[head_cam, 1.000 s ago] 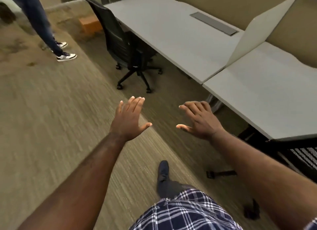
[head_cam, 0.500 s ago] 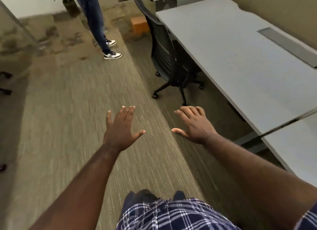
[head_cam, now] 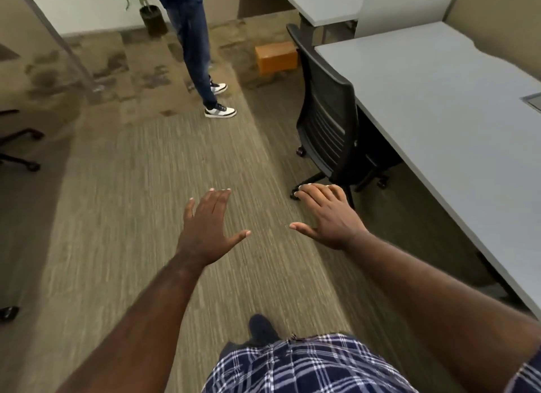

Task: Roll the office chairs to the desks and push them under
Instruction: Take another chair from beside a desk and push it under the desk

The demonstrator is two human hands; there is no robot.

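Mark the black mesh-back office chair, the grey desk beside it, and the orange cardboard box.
black mesh-back office chair (head_cam: 325, 111): head view, on the backrest.
grey desk (head_cam: 433, 100): head view, on the bare top.
orange cardboard box (head_cam: 276, 59): head view, on its front face.

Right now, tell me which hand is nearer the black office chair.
Right. The right hand hovers just short of the black office chair's base; the left hand hangs further left over carpet.
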